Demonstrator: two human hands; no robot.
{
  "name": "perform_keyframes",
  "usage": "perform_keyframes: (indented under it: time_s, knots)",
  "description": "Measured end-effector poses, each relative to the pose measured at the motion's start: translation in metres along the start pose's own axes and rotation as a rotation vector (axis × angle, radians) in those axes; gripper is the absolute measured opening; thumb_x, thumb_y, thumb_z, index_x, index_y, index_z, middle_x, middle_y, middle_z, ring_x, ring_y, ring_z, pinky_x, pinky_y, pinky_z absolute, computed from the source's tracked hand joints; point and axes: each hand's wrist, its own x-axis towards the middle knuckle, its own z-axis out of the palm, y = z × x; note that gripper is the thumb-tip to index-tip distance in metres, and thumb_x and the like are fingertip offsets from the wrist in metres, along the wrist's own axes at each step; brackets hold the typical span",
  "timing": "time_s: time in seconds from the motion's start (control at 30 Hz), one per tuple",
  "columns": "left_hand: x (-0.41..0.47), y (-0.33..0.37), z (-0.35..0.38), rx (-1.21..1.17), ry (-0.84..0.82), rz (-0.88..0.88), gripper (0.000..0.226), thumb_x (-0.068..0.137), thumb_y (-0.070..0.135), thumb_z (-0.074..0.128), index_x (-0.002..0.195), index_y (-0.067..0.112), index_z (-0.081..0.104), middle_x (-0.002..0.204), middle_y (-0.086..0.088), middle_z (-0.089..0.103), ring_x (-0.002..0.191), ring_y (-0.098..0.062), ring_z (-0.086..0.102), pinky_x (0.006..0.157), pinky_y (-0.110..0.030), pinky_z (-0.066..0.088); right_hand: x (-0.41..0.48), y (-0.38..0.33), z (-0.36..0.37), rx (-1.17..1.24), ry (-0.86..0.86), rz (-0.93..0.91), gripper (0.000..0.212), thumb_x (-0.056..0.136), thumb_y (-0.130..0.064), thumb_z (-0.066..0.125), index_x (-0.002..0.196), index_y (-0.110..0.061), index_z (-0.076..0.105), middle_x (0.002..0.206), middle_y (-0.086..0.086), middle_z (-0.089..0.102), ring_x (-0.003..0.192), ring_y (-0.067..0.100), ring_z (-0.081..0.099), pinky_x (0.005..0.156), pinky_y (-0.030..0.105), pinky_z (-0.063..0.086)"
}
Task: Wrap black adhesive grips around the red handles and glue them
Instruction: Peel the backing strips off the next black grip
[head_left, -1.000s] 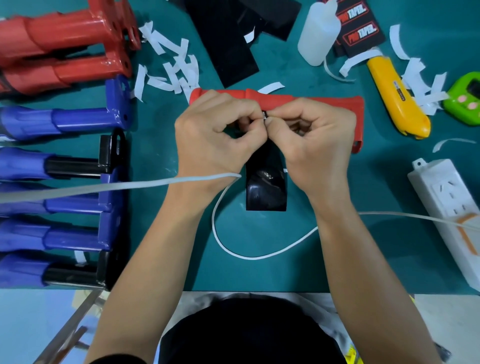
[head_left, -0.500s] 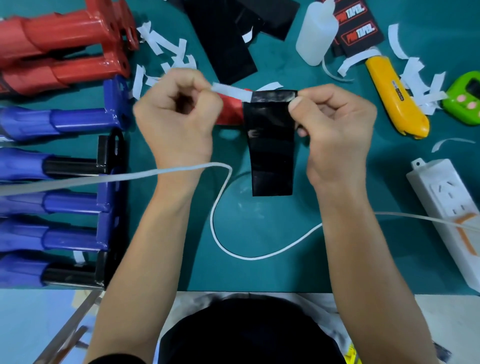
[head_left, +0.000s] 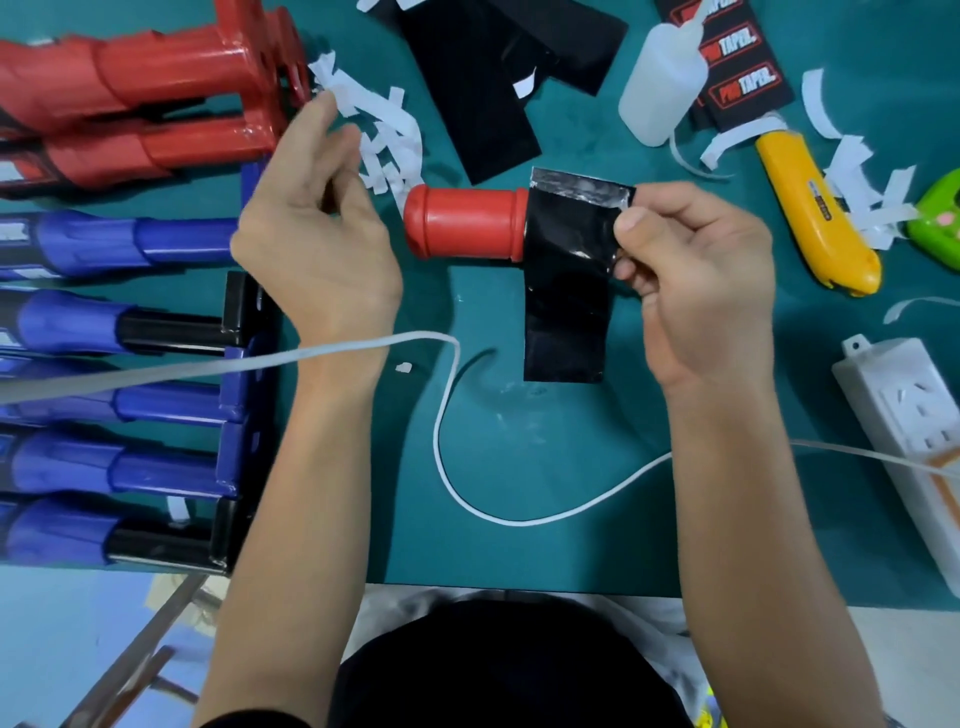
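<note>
I count one red plastic handle (head_left: 465, 223) raised mid-worktop, one glossy black adhesive grip strip (head_left: 566, 291) draped over it. My right hand (head_left: 696, 291) pinches the strip's top corner against the handle. My left hand (head_left: 317, 228) is loosely open, holding nothing, beside the scattered white backing-paper scraps (head_left: 384, 140). Far left lie two more red handles (head_left: 135, 109); below them, five blue ones (head_left: 119, 244). A white cable (head_left: 452, 457) loops across the teal worktop (head_left: 519, 545).

Single view, head-worn wide-angle camera. Looks forward and steeply down onto the teal mat-covered tabletop (head_left: 519, 467) from close range. Wearer's forearms enter from the bottom edge; wearer's dark-clothed torso fills bottom centre. Edges bowed by lens.
</note>
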Motion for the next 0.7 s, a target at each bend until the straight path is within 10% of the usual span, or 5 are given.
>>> perform_keyframes:
  time_s: [0.1,0.17,0.23,0.33,0.7]
  knots:
    - [0.006,-0.005,-0.001,0.051,0.063,-0.057,0.002,0.084,0.031,0.077,0.085,0.03,0.079,0.07,0.012,0.075,0.068,-0.016,0.075,0.072,-0.043,0.061,-0.001,-0.003,-0.001,-0.027,-0.065,-0.008,0.026,0.085,0.003,0.066,0.084,-0.02,0.078,0.064,-0.004,0.068,0.058,0.012,0.055,0.059,0.02,0.046]
    - [0.01,-0.007,-0.001,0.084,0.086,-0.054,0.02,0.084,0.037,0.077,0.065,0.031,0.071,0.06,0.011,0.07,0.059,-0.017,0.071,0.066,-0.043,0.058,-0.001,-0.004,0.0,-0.05,-0.122,-0.016,0.033,0.085,0.009,0.063,0.085,-0.021,0.079,0.066,-0.004,0.07,0.06,0.011,0.056,0.063,0.021,0.048]
    - [0.009,-0.011,-0.001,0.081,0.051,-0.017,0.009,0.083,0.021,0.074,0.089,0.024,0.079,0.084,0.015,0.078,0.079,-0.005,0.074,0.078,-0.042,0.059,-0.002,-0.005,0.001,-0.1,-0.148,-0.029,0.04,0.084,0.016,0.058,0.091,-0.018,0.078,0.072,-0.004,0.074,0.066,0.009,0.063,0.069,0.021,0.051]
    - [0.009,-0.008,-0.001,0.108,-0.009,0.031,0.06,0.083,0.004,0.067,0.143,0.009,0.061,0.138,0.006,0.067,0.128,-0.002,0.062,0.108,-0.038,0.052,-0.003,-0.004,0.007,-0.244,-0.124,-0.057,0.044,0.08,0.016,0.052,0.097,-0.016,0.076,0.085,-0.003,0.079,0.08,0.009,0.072,0.079,0.021,0.055]
    - [0.007,-0.021,0.006,-0.199,-0.27,-0.061,0.028,0.093,0.005,0.066,0.117,0.017,0.073,0.098,0.009,0.08,0.104,-0.016,0.076,0.095,-0.036,0.059,-0.013,0.003,0.002,-0.747,-0.164,-0.249,0.033,0.085,0.001,0.065,0.11,-0.017,0.078,0.092,-0.009,0.075,0.087,0.007,0.072,0.084,0.026,0.06]
